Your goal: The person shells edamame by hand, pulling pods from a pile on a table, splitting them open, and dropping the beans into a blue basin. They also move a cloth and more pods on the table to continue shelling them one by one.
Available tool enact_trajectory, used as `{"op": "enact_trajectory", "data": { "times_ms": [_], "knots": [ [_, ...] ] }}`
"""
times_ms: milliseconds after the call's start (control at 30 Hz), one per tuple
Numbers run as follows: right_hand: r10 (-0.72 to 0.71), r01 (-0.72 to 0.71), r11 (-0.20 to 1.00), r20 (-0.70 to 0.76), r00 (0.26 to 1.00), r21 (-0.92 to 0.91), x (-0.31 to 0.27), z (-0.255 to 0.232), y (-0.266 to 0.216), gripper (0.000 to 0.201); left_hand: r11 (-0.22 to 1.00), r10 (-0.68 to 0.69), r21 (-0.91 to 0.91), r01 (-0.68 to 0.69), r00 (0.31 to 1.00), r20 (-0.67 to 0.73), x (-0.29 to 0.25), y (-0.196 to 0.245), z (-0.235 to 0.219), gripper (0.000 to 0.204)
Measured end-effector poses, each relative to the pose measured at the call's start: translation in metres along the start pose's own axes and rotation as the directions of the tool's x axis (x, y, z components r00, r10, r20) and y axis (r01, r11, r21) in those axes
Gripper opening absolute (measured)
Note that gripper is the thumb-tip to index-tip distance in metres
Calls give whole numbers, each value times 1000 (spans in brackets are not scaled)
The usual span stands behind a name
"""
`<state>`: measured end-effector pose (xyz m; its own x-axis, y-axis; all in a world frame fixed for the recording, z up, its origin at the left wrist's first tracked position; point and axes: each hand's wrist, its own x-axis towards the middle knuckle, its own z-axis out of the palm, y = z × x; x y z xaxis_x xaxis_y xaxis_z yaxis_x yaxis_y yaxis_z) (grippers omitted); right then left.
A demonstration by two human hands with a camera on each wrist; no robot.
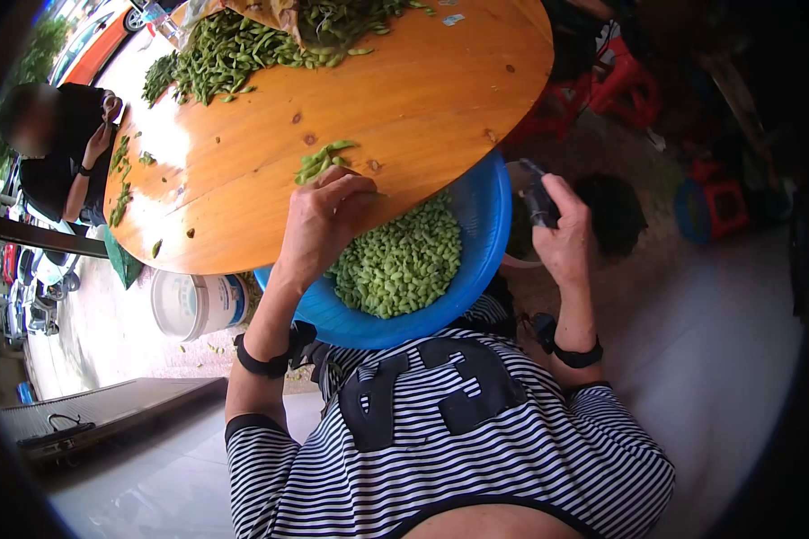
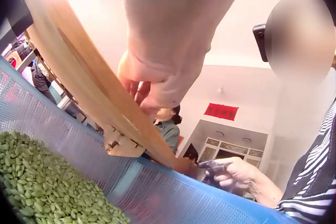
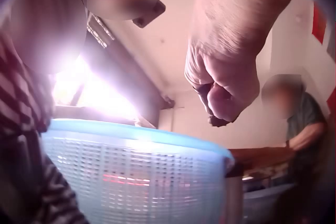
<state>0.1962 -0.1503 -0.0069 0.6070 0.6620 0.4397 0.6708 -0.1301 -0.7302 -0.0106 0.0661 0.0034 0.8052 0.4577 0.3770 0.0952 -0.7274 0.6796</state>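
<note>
In the head view, the left hand [image 1: 319,220] is at the wooden table's [image 1: 404,117] near edge, its fingers bent beside a small pile of green pods [image 1: 322,162]; whether it holds one is hidden. To the right of the blue basket [image 1: 377,334], the right hand [image 1: 564,235] grips a dark-handled tool [image 1: 539,203]. Shelled green beans [image 1: 400,265] lie in the basket, partly under the table edge. The left wrist view shows the left hand [image 2: 163,71] over the table edge and the right hand [image 2: 241,176] round the dark tool [image 2: 214,168].
A large heap of pods [image 1: 234,54] covers the table's far side. Another person [image 1: 58,153] sits at its left end. A white bucket [image 1: 198,304] stands below on the left, and red stools [image 1: 625,81] are at the upper right. A dark bag [image 1: 609,214] lies beyond the right hand.
</note>
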Motion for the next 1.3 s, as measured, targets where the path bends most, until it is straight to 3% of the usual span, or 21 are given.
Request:
{"op": "enact_trajectory", "data": {
  "times_ms": [33, 67, 133, 200, 267, 300, 433, 533, 767, 833, 867, 900, 933, 967, 1000, 1033, 1067, 1100, 1133, 1200, 1300],
  "knots": [
    [-6, -4, 983, 53, 999, 182, -3, 11, -7, 24, 961, -156, -227, 158, 987, 30, -4, 7, 3, 10],
    [68, -136, 941, 221, 973, 309, -6, 15, -17, 23, 961, -155, -227, 159, 987, 34, -7, 14, 7, 10],
    [124, -412, 738, 493, 861, 534, -12, 25, -34, 25, 549, -352, -763, 341, 922, 159, -13, 29, 14, 8],
    [108, -624, 468, 661, 743, 625, -13, 32, -46, 29, 502, -365, -799, 332, 918, 152, -17, 37, 23, 7],
    [66, -648, 374, 678, 733, 664, -13, 37, -49, 30, 442, -355, -846, 299, 924, 141, -21, 38, 31, 6],
    [17, -665, 277, 689, 725, 693, -13, 38, -51, 32, 440, -354, -847, 299, 924, 142, -23, 38, 35, 6],
    [7, -709, 155, 717, 697, 688, -17, 40, -42, 32, 517, -327, -827, 222, 944, 49, -31, 42, 45, 8],
    [15, -703, 157, 710, 704, 694, -17, 39, -43, 33, 757, -286, -634, 160, 953, -100, -33, 44, 49, 12],
    [-30, -707, 175, 722, 691, 685, -21, 42, -29, 36, 891, -140, -452, 39, 971, -194, -34, 42, 53, 14],
    [38, -738, 87, 738, 674, 669, -22, 41, -30, 34, 355, -336, -900, 252, 933, 129, -31, 44, 46, 20],
    [40, -737, 86, 737, 675, 670, -22, 42, -29, 34, 191, -362, -919, 344, 895, 259, -29, 43, 42, 24],
    [-53, -745, 12, 745, 665, 666, -22, 42, -25, 32, 190, -361, -919, 346, 895, 263, -29, 41, 42, 24],
    [-149, -755, -59, 742, 654, 654, -22, 44, -21, 31, 14, -329, -926, 376, 877, 351, -29, 38, 43, 23],
    [-149, -755, -59, 742, 654, 654, -24, 46, -15, 31, -160, -281, -902, 401, 857, 431, -30, 35, 44, 22],
    [-158, -749, -43, 735, 659, 662, -25, 48, -11, 30, -207, -218, -889, 408, 867, 448, -30, 33, 44, 22],
    [-167, -742, -28, 729, 664, 669, -26, 49, -9, 30, -207, -219, -889, 408, 866, 449, -30, 33, 44, 22],
    [-167, -743, -29, 729, 663, 669, -25, 48, -10, 30, -99, -265, -896, 433, 856, 443, -29, 35, 42, 22],
    [-170, -367, 605, 565, 808, 707, -19, 44, -22, 33, 9, -311, -889, 458, 846, 432, -28, 36, 41, 22],
    [-308, 179, 928, 403, 862, 328, -15, 42, -31, 36, 9, -311, -889, 458, 846, 432, -30, 37, 42, 22],
    [-294, 189, 940, 390, 873, 284, -19, 42, -42, 35, 351, -376, -813, 465, 865, 333, -37, 39, 43, 17],
    [-268, 198, 949, 303, 914, 244, -15, 29, -48, 34, 437, -415, -738, 514, 843, 342, -46, 33, 41, 11]
  ]
}}
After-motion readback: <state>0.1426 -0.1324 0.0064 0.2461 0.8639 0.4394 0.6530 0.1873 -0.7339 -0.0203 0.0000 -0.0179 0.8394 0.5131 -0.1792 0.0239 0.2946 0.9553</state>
